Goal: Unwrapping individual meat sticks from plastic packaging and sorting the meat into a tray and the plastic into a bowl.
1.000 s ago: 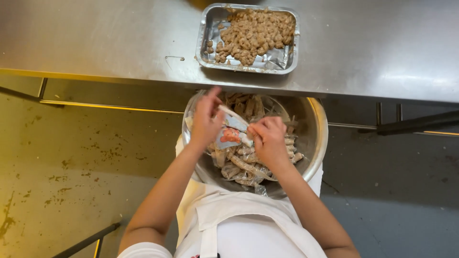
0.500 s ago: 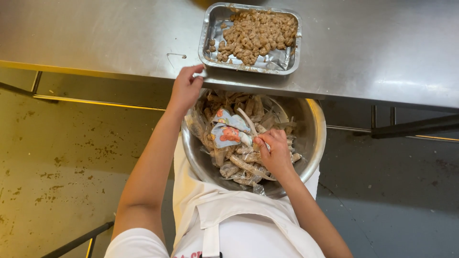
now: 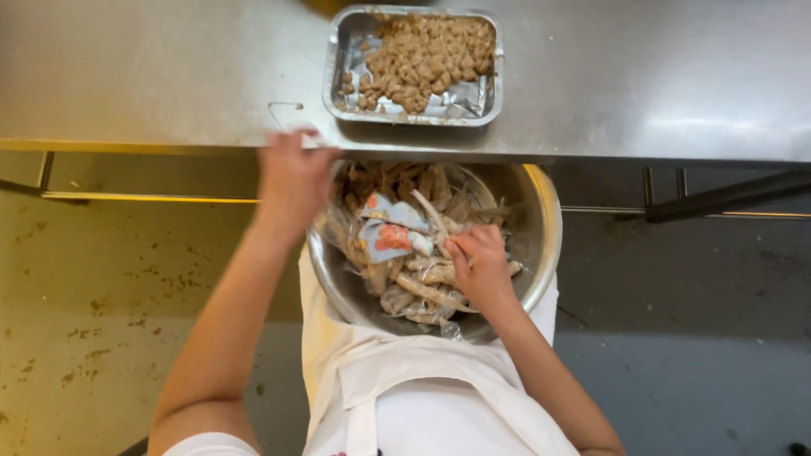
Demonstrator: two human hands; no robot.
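A round steel bowl rests in my lap against a white apron. It holds several pale brown, elongated pieces mixed with clear wrappers and a blue, white and orange packet. My right hand lies inside the bowl with its fingers curled around one of the pale pieces. My left hand is blurred at the bowl's left rim, just under the table's edge. Its fingers are spread and nothing shows in it.
A steel table spans the top, its front edge above the bowl. On it stands a foil tray of small brown chunks. Below are a table rail and a stained floor.
My left hand left the packet in the bowl, reached up to the table's edge near the tray, and has now dropped back a little to the bowl's left rim. My right hand stayed in the bowl.
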